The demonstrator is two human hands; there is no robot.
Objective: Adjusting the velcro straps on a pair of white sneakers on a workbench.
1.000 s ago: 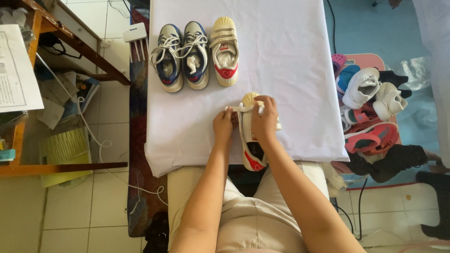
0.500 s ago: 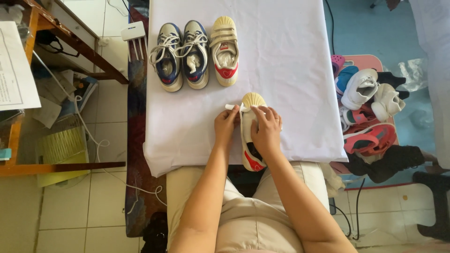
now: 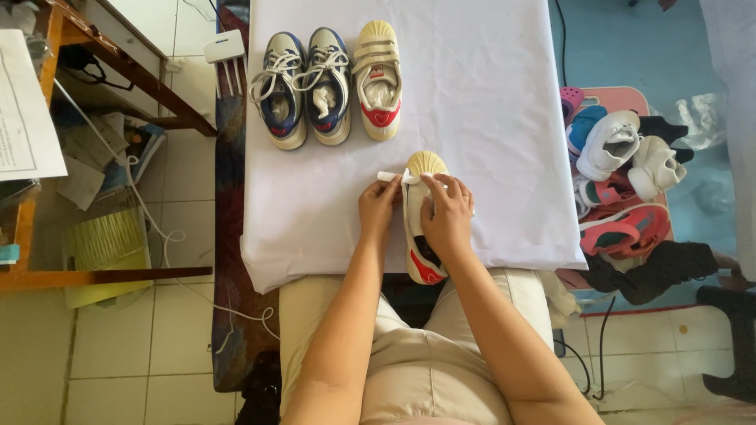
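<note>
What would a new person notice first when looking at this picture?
Both hands, the left hand and right hand, work at a strap on a cream and red shoe at the near edge of the white-covered table. Farther back stand three shoes in a row: two blue laced sneakers and a matching cream shoe. A pile of shoes lies on the floor to the right.

White-covered table (image 3: 488, 94), four shoes (image 3: 327, 86)
</note>
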